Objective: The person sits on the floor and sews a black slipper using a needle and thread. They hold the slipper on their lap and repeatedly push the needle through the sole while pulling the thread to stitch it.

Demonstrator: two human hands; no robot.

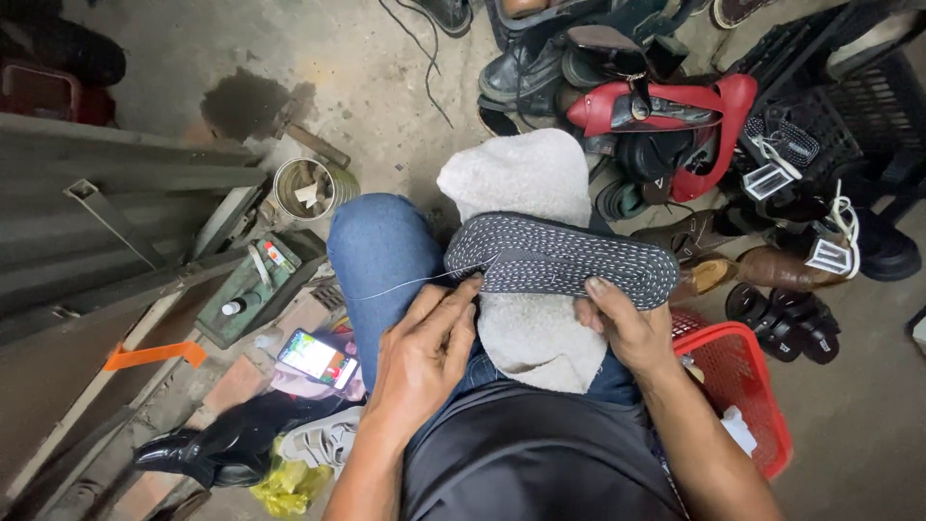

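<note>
Stitching a shoe sole on your lap.

Your left hand (424, 342) pinches a thin white thread (405, 284) at the heel edge of the dark grey, white-stitched shoe sole (559, 259); your right hand (627, 323) grips its near edge, steadying it on the pale grey towel (526, 178) over your knees. You seem mid-stitch; drawing the thread taut calls for a steady leftward pull. Room is tight: a red plastic basket (748, 386) sits right, shoe piles ahead.

Head view, steeply downward, close over lap
</note>
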